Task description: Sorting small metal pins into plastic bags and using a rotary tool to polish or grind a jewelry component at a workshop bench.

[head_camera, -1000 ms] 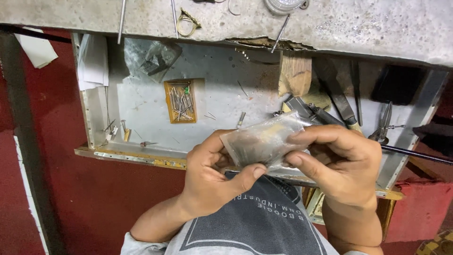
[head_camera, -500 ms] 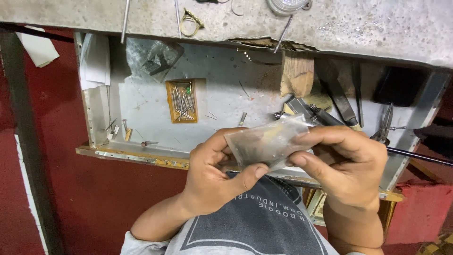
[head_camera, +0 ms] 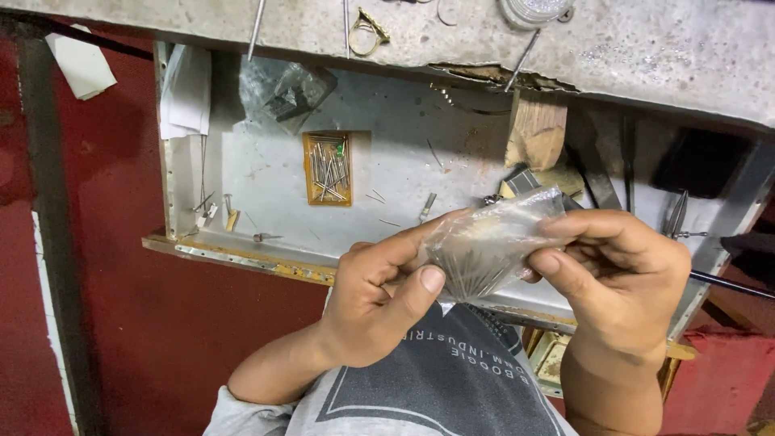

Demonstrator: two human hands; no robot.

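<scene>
A small clear plastic bag [head_camera: 494, 238] full of thin metal pins is held between both hands over an open metal drawer [head_camera: 242, 257]. My left hand [head_camera: 379, 299] pinches the bag's lower left corner with thumb and forefinger. My right hand [head_camera: 617, 274] grips the bag's right side, with the fingers curled over its top edge. The bag is tilted and crumpled, and the pins inside fan out toward its bottom.
Inside the drawer lies a small orange tray [head_camera: 328, 169] of loose pins, a crumpled plastic bag [head_camera: 282, 90], a wooden block [head_camera: 535, 133] and pliers [head_camera: 676, 216]. A grey worktop edge [head_camera: 630, 56] runs above, with a ring [head_camera: 370, 29] on it. Red panels flank the drawer.
Both hands have drifted slightly right and down with the bag; the grip is unchanged.
</scene>
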